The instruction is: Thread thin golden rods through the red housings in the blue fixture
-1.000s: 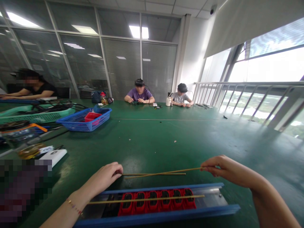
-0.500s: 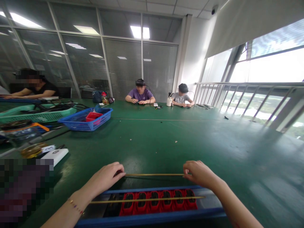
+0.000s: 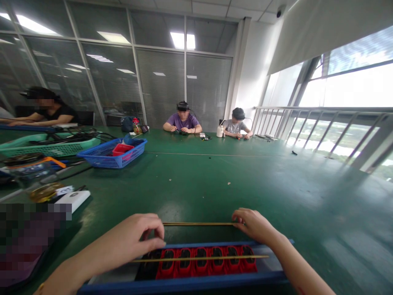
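A long blue tray (image 3: 190, 285) lies in front of me, holding a row of several red cup-like pieces (image 3: 183, 273) with dark insides. One thin yellowish stick (image 3: 211, 258) rests lengthwise across them. Beyond the far rim, thin sticks (image 3: 196, 224) lie side by side on the table. At their right end, my right hand (image 3: 253, 224) has its fingers closed on them. My left hand (image 3: 139, 235) hovers over the tray's far left rim, thumb and fingers apart with a gap between; it hides the sticks' left ends.
To the left stand a blue basket (image 3: 115, 157) with a red container (image 3: 122, 149), a green basket (image 3: 46, 148) of cables, a glass jar (image 3: 29, 168) and a white device (image 3: 75, 199). Two people (image 3: 183, 123) sit across the green table; another person (image 3: 46, 110) sits far left.
My left hand has come off the far sticks and moved nearer the tray, its thumb and fingers spreading. My right hand has shifted slightly left, still at the sticks.
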Demonstrator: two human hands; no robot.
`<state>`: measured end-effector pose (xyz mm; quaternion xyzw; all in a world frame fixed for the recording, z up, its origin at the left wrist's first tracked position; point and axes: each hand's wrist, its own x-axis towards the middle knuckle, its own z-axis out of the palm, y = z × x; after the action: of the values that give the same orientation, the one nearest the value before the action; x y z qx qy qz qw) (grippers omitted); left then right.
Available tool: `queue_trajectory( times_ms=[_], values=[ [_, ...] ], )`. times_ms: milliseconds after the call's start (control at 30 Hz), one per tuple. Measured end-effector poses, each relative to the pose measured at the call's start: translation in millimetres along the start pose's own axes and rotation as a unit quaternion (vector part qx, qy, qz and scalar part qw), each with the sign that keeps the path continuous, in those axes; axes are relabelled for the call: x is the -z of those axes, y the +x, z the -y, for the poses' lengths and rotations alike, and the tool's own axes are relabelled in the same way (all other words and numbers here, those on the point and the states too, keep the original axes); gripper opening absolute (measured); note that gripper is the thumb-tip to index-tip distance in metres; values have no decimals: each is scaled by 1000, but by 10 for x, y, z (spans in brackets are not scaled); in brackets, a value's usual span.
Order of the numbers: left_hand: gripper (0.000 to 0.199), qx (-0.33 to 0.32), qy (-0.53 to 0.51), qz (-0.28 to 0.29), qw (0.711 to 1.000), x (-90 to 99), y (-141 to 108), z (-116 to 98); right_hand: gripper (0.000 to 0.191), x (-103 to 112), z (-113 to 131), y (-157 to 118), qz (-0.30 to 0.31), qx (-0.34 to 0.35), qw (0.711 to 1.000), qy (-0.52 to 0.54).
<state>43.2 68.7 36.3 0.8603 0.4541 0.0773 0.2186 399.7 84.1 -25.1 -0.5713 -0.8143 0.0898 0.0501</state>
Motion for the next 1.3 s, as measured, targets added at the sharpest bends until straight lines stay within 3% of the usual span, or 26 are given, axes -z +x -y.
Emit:
queue_trajectory(
  times_ms=[100, 333, 533, 733, 933, 1133, 1300],
  values=[
    [13, -26, -5, 39, 999, -54, -107, -147, 19, -10, -6, 5, -5, -2, 1000, 12],
    [14, -21, 25, 30, 999, -255, -125, -132, 18, -57, -25, 23, -10, -7, 1000, 28],
    [21, -18, 6, 2, 1000, -73, -154, -177, 18, -73, -92, 37, -24, 8, 998, 54],
    [22, -2, 66, -71, 995, 110, -73, 43, 27, -62, -191, 52, -19, -20, 992, 121],
    [18, -1, 74, -37, 997, -138, 180, 232, 33, -42, -175, 48, -47, -44, 985, 157],
    [17, 3, 74, -33, 997, -376, 399, 263, 33, -36, -132, 21, -21, -13, 995, 93],
    [13, 15, 115, -39, 992, -467, 542, 280, 21, -33, -105, -14, -18, 3, 1000, 21]
  ],
)
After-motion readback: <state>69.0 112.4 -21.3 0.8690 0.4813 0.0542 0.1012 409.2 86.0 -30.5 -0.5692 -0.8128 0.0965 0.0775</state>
